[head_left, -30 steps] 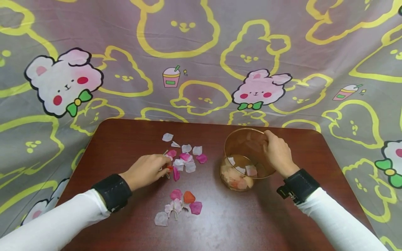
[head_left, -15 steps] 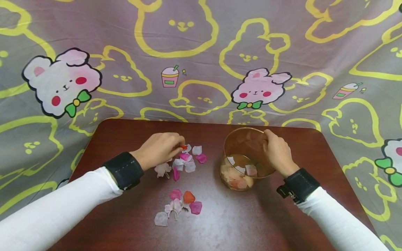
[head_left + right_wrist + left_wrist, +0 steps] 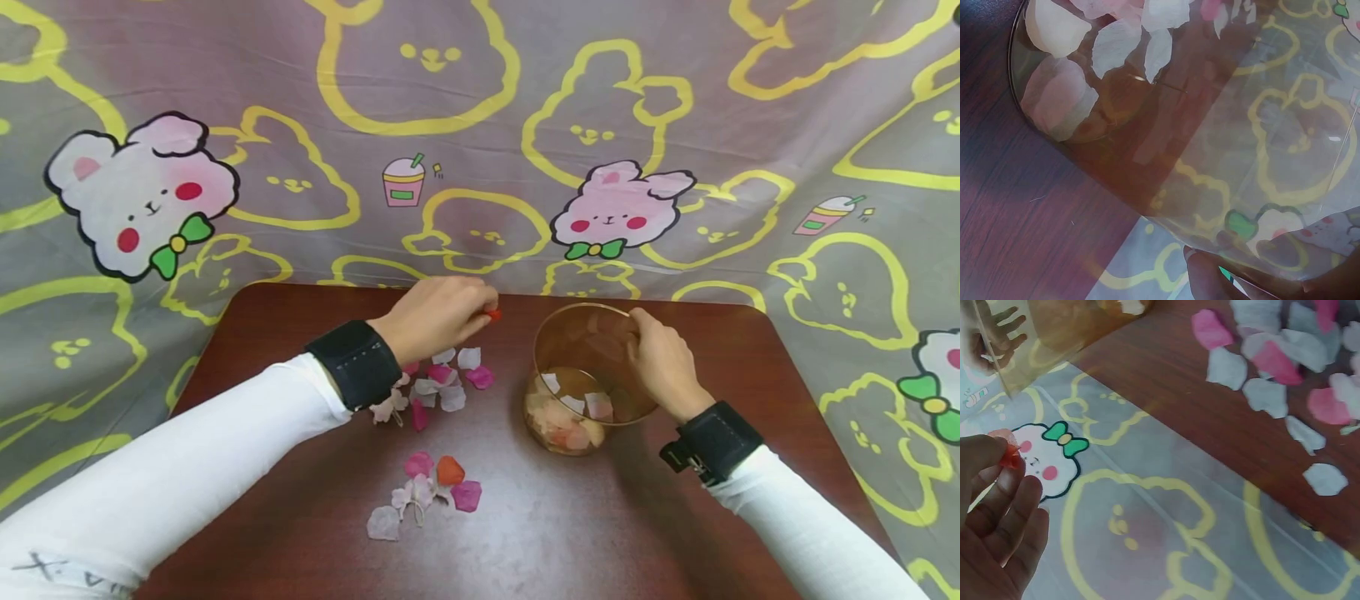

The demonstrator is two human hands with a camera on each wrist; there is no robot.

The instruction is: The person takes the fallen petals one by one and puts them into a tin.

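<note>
My left hand [image 3: 438, 315] is above the back of the table, left of a clear amber container [image 3: 592, 346]. Between its thumb and fingertips it pinches an orange-red petal [image 3: 1007, 449]; the other fingers are loosely bent in the left wrist view. My right hand [image 3: 663, 365] grips the container's rim at the right, thumb and fingers on either side of the wall. Pale, peach and white petals [image 3: 1057, 94] lie in the container's bottom. Left of it on the table is a scattered group of white and pink petals [image 3: 452, 398], partly behind my left wrist.
A second small group, with an orange petal [image 3: 450, 470], magenta petals [image 3: 467, 497] and a pale pink blossom [image 3: 422, 492], lies nearer the front. Patterned cloth [image 3: 480, 125] hangs close behind the brown table [image 3: 555, 533].
My left hand has picked the orange-red petal from the scattered group, then risen and moved right toward the container. My right hand and the container stay in place.
</note>
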